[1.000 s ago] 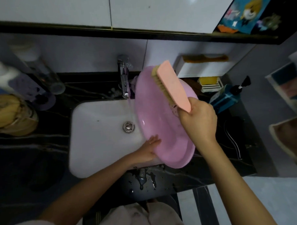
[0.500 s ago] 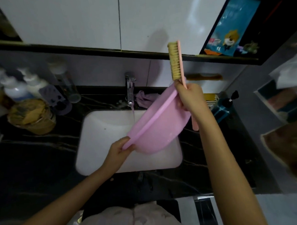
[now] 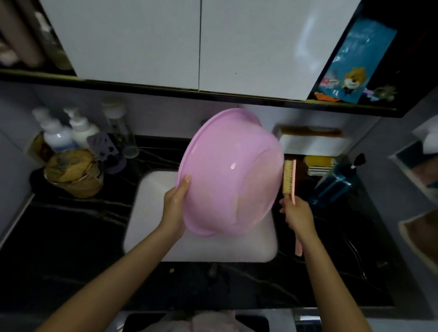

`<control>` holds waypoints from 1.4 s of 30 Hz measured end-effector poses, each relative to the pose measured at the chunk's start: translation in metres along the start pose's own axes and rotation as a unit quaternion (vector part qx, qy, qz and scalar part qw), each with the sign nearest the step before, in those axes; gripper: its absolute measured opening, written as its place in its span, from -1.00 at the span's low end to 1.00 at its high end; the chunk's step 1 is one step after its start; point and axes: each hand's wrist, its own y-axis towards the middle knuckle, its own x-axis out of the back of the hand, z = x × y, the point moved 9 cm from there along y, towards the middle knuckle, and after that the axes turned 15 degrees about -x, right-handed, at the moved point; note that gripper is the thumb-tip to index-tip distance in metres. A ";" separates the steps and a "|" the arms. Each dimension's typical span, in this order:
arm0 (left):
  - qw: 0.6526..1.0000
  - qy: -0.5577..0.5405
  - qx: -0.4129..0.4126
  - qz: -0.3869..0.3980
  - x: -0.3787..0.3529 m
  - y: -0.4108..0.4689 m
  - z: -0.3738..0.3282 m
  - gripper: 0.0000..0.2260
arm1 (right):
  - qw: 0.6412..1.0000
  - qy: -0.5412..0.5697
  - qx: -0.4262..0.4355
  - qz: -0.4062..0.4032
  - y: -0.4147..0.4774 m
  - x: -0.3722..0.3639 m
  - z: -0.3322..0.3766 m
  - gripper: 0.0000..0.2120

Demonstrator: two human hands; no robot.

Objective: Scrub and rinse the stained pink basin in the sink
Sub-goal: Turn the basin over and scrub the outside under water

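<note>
A dark, marble-veined counter (image 3: 72,222) frames a white rectangular sink (image 3: 149,194), above which a person holds a round pink plastic basin (image 3: 228,173) tipped on edge, its glossy underside turned toward the camera and its opening facing away toward the wall; the tap is hidden behind it, so whether water is running cannot be told. The left hand (image 3: 175,205) is closed on the basin's rim, thumb pressed over the outer lip and fingers out of sight behind it. The right hand (image 3: 296,212) is wrapped around the handle of a pink-backed scrubbing brush with tan bristles (image 3: 288,178), held upright just beside the basin's right edge, bristles facing the pink wall but apparently not touching it. The step in hand looks like the move to scrubbing the outside of the basin. The next stroke calls for bringing the bristles against the base and wall while the left hand steadies the tilted rim over the sink, so runoff falls inside.
</note>
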 end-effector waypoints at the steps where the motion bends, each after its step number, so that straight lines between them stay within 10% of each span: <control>1: 1.000 -0.021 0.022 0.000 -0.005 -0.001 0.004 -0.66 | 1.000 0.010 -0.002 -0.002 0.000 0.000 -0.006 -0.70; 23: 0.929 -0.240 0.274 0.066 -0.059 -0.068 0.069 -0.52 | 0.975 0.091 0.025 -0.202 -0.084 0.109 -0.026 -0.77; 42: 0.906 -0.216 0.330 -0.156 0.034 -0.102 0.091 -0.66 | 0.985 -0.112 0.132 0.005 -0.069 0.002 0.002 -0.68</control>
